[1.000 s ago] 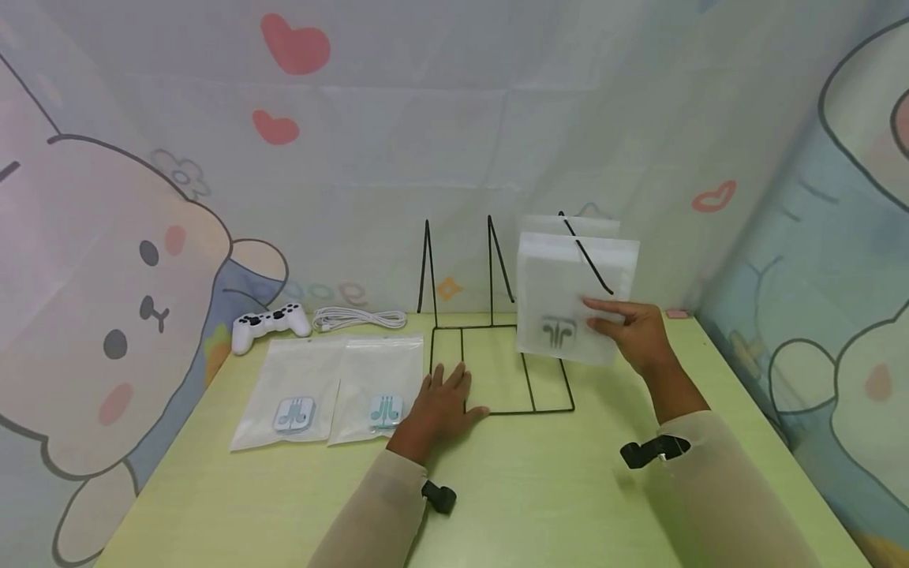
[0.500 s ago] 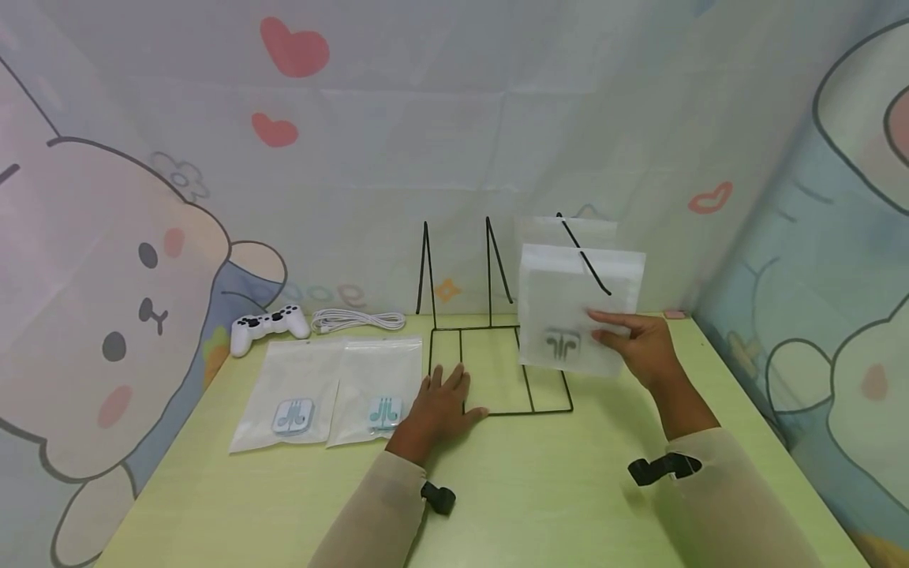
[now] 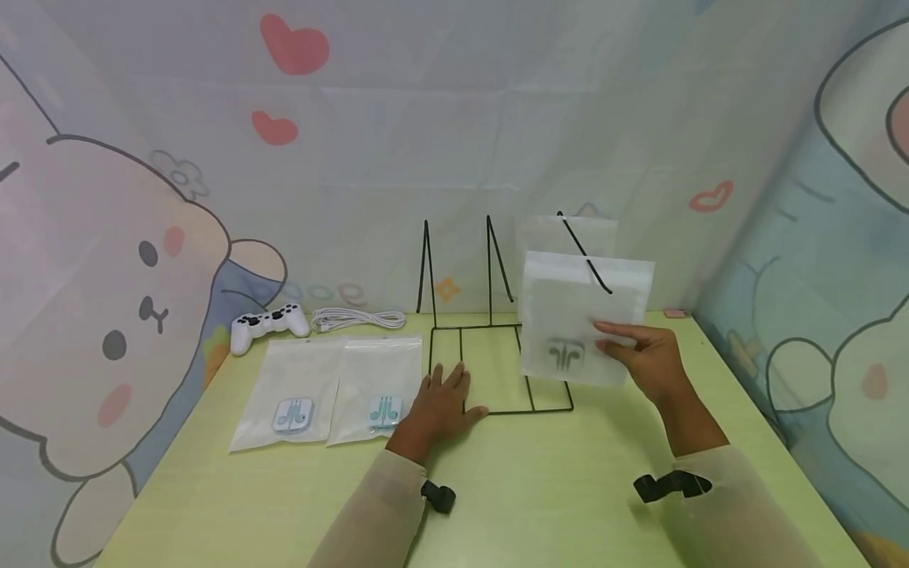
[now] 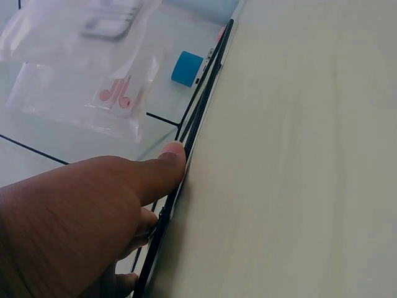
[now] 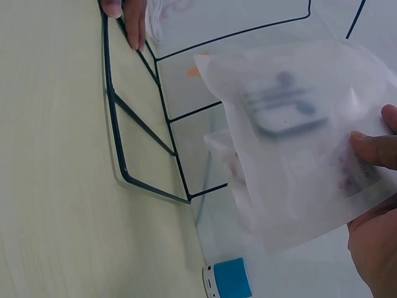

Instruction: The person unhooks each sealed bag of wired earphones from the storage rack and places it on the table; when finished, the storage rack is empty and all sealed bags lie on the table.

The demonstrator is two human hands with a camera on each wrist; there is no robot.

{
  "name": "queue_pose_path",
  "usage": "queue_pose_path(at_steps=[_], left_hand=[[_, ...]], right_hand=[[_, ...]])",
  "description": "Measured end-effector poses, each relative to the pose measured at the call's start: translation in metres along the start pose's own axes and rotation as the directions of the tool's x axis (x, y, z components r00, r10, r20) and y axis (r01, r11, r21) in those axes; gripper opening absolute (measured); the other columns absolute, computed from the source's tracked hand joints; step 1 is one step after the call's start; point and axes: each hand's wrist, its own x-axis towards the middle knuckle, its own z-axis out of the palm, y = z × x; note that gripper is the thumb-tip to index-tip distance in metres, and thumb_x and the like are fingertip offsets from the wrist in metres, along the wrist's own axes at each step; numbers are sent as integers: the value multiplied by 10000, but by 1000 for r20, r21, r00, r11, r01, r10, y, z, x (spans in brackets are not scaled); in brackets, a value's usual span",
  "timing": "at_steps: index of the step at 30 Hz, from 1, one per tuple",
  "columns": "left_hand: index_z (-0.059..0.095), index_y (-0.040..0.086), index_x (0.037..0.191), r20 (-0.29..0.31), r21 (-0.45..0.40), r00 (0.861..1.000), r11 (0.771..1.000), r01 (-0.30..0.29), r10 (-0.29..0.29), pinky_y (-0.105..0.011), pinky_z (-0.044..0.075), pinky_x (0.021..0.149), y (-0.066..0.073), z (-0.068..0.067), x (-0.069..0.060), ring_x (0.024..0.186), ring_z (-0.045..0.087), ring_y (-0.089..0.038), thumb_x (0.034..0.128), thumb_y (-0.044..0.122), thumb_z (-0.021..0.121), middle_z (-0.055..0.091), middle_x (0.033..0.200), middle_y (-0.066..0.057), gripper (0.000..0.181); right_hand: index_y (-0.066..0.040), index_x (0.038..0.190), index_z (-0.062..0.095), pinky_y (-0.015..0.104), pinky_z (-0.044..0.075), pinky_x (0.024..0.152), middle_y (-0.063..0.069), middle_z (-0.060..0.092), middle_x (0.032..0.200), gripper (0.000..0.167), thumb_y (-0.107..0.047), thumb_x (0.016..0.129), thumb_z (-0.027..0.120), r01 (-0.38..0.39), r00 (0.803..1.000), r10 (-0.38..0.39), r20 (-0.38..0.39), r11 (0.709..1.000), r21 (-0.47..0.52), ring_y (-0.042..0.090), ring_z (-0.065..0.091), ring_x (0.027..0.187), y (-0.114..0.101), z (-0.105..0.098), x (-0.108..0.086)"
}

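My right hand [image 3: 656, 363] pinches the right edge of a frosted zip bag [image 3: 568, 296] holding boxed earphones [image 3: 566, 353]. The bag hangs on the right arm of a black wire display rack [image 3: 490, 268], whose tip sticks out in front. Behind it hangs another frosted bag [image 3: 529, 233], mostly covered. My left hand [image 3: 436, 410] rests on the rack's base with its fingers spread. In the left wrist view the thumb [image 4: 164, 171] lies against the base bar. Two flat bags, a left one [image 3: 305, 359] and a right one [image 3: 383, 367], lie left of the rack with earphone boxes inside.
At the table's back left are a white game controller [image 3: 270, 325] and a coiled white cable [image 3: 358, 318]. A small blue and white object [image 5: 229, 279] stands near the right back edge. A cartoon-printed cloth [image 3: 383, 150] hangs behind the table [image 3: 525, 489].
My right hand has moved down, a little right and towards me, and the pinched bag has slid forward along the rack's arm, away from the rear bag. The left hand has stayed still.
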Motion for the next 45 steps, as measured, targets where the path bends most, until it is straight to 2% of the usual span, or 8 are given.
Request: queue_pose_path(at_steps=[7,14,23,27,31,35,41,45], left_hand=[[353,65,1713,-3,-3,1000,1000,-3,3,-629,227,1363,0,0,0,1685,187,-504,1100,643,507,281,1821,-111,856],[347,66,1715,-4,-6,1000,1000,-6,6,-633,223,1363,-1,0,-1,1686,183,-504,1103,643,501,276,1823,-111,855],[344,65,1716,-4,-3,1000,1000,-4,4,-633,221,1364,-2,1,1,1686,181,-504,1102,641,502,277,1822,-112,857],[332,70,1722,-2,-6,1000,1000,-4,4,-634,214,1366,-2,0,1,1689,172,-503,1103,648,495,269,1825,-108,862],[337,70,1720,-6,-7,1000,1000,-5,5,-633,218,1365,-3,2,1,1688,175,-503,1102,645,498,273,1824,-109,860],[338,68,1719,-6,-8,1000,1000,-4,4,-631,218,1366,-3,2,1,1688,175,-504,1104,642,496,272,1824,-109,855],[342,71,1718,-4,-17,1000,1000,-1,1,-627,216,1368,-3,3,0,1691,170,-499,1101,650,496,272,1825,-104,860],[337,79,1721,-2,-18,1000,1000,-1,1,-630,212,1369,-3,2,-1,1691,166,-499,1102,655,489,268,1826,-102,860]], right_hand=[[21,1235,794,121,601,857,-272,808,1036,320,22,919,846,39,999,-39,-33,999,2,-72,742,1059,-2,1,-6],[50,1205,796,107,594,862,-269,812,1028,294,55,914,838,69,997,-69,-41,998,1,-75,748,1049,-1,-3,-11],[-38,1119,861,131,607,808,-198,836,1076,276,108,887,832,99,994,-96,-46,994,51,-48,720,1095,-4,-3,-18],[12,1093,854,130,608,816,-186,841,1039,267,156,871,816,139,989,-135,-55,987,75,-32,737,1071,-5,-1,-21],[94,1113,814,148,623,783,-207,836,1021,257,181,872,796,147,989,-142,-52,984,103,-25,754,1042,-7,0,-25],[66,1109,829,147,622,760,-199,839,1023,264,180,873,797,152,987,-147,-61,984,95,-29,765,1019,-7,0,-29],[-30,1059,875,137,614,799,-98,854,1058,343,223,843,792,188,981,-178,-84,972,138,1,789,997,-5,-1,-34],[31,1054,858,139,617,792,-125,853,1032,337,264,826,771,211,976,-197,-92,962,173,11,800,948,-5,-1,-38]])
